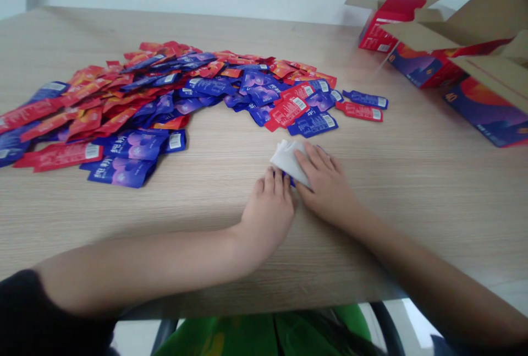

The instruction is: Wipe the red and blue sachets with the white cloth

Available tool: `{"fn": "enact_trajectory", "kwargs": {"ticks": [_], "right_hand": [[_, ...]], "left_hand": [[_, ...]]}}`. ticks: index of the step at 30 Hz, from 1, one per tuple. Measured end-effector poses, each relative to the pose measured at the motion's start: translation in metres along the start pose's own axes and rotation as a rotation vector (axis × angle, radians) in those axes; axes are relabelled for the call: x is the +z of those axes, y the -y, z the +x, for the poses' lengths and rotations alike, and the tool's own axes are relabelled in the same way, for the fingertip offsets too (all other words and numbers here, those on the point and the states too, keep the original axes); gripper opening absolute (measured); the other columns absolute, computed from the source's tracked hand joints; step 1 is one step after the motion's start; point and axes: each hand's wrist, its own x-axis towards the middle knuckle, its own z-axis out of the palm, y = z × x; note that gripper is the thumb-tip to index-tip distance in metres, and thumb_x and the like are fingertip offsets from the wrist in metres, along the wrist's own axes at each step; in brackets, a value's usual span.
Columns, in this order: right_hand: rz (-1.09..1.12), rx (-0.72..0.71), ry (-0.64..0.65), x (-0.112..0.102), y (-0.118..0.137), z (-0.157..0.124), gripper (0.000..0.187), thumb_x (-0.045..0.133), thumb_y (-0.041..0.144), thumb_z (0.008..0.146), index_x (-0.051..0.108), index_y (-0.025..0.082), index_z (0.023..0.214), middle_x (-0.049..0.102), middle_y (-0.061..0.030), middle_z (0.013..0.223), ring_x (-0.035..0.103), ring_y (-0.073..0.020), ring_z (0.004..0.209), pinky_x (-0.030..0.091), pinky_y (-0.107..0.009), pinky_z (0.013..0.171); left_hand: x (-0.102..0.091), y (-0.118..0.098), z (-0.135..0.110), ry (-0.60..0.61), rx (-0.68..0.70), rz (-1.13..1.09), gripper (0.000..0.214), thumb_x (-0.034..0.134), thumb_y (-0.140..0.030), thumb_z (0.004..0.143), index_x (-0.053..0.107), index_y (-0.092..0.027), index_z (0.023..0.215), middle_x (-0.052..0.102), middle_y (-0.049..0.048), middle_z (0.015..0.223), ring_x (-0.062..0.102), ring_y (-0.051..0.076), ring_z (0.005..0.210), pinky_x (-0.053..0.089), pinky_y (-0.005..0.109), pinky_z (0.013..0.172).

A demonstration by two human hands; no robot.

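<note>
My left hand point(269, 210) rests on the wooden table point(412, 180) with its fingers curled against a blue sachet, of which only a sliver shows beneath a white tissue point(287, 159). My right hand point(325, 180) lies flat on the tissue with its fingers stretched out, pressing it down on the sachet. Both hands meet near the middle of the table, just in front of a wide heap of red and blue sachets point(144, 97).
A few loose sachets point(363, 105) lie at the heap's right end. Open red and blue cardboard boxes point(429, 64) with raised brown flaps stand at the back right. The table's near edge runs just below my forearms, with a chair and green fabric point(247, 337) under it.
</note>
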Motion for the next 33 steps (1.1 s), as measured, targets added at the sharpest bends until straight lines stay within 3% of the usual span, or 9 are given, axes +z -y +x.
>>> {"fn": "enact_trajectory", "kwargs": {"ticks": [4,8,11,16,18,24,30,33], "right_hand": [[-0.025,0.172,-0.045,0.003,-0.018,0.005,0.060,0.039,0.037,0.092,0.037,0.012,0.147,0.033,-0.0172,0.156,0.033,-0.0383,0.139,0.030,-0.058,0.107],[-0.005,0.009,-0.001,0.003,0.003,0.000,0.062,0.036,0.036,0.093,0.029,0.013,0.151,0.026,-0.0125,0.159,0.023,-0.0363,0.144,0.026,-0.059,0.110],[0.007,-0.084,0.030,0.001,0.009,-0.002,0.056,0.034,0.036,0.095,0.036,0.019,0.148,0.024,-0.0093,0.160,0.023,-0.0316,0.145,0.026,-0.055,0.112],[-0.014,0.167,-0.030,0.003,-0.016,0.004,0.059,0.030,0.038,0.097,0.030,0.013,0.150,0.031,-0.0152,0.157,0.031,-0.0364,0.141,0.031,-0.061,0.106],[-0.018,0.188,-0.054,0.005,-0.013,0.003,0.060,0.030,0.036,0.097,0.027,0.012,0.152,0.034,-0.0149,0.155,0.032,-0.0385,0.139,0.033,-0.063,0.103],[-0.032,-0.106,0.019,0.003,0.016,-0.006,0.055,0.032,0.028,0.094,0.038,0.016,0.148,0.029,-0.0074,0.159,0.025,-0.0337,0.144,0.031,-0.057,0.108],[-0.014,0.168,-0.059,0.005,-0.016,0.005,0.057,0.032,0.032,0.095,0.032,0.015,0.150,0.032,-0.0128,0.157,0.033,-0.0356,0.140,0.032,-0.061,0.106],[-0.028,0.080,-0.031,0.005,-0.004,0.000,0.057,0.033,0.031,0.094,0.034,0.016,0.150,0.031,-0.0097,0.158,0.029,-0.0364,0.142,0.030,-0.062,0.107]], "left_hand": [[0.002,-0.004,-0.001,0.016,-0.026,0.021,0.048,0.041,-0.018,0.097,0.045,0.002,0.140,0.043,0.0300,0.143,0.048,0.039,0.130,0.051,0.045,0.094],[-0.002,-0.004,-0.003,0.050,-0.017,-0.009,0.045,0.038,-0.015,0.097,0.049,0.001,0.138,0.046,0.0286,0.142,0.048,0.038,0.131,0.052,0.043,0.093],[-0.004,-0.004,-0.006,0.068,-0.006,-0.003,0.045,0.039,-0.012,0.095,0.050,0.004,0.135,0.046,0.0296,0.140,0.048,0.038,0.131,0.051,0.043,0.095],[-0.001,-0.008,-0.010,0.040,-0.010,0.054,0.050,0.043,-0.011,0.092,0.045,0.005,0.139,0.043,0.0300,0.142,0.050,0.037,0.130,0.050,0.043,0.097],[0.001,-0.009,-0.010,0.034,-0.015,0.055,0.049,0.044,-0.014,0.093,0.046,0.005,0.138,0.044,0.0304,0.141,0.050,0.037,0.129,0.050,0.043,0.097],[0.003,-0.012,-0.011,0.027,0.016,0.041,0.048,0.047,-0.019,0.092,0.052,0.005,0.133,0.049,0.0313,0.136,0.049,0.039,0.130,0.048,0.046,0.099],[0.007,-0.015,-0.012,-0.012,-0.028,0.092,0.055,0.046,-0.030,0.094,0.049,0.006,0.135,0.045,0.0319,0.138,0.052,0.040,0.127,0.050,0.045,0.094],[0.007,-0.015,-0.013,-0.014,-0.032,0.096,0.055,0.046,-0.030,0.094,0.049,0.007,0.135,0.046,0.0322,0.138,0.051,0.040,0.127,0.050,0.045,0.094]]}}
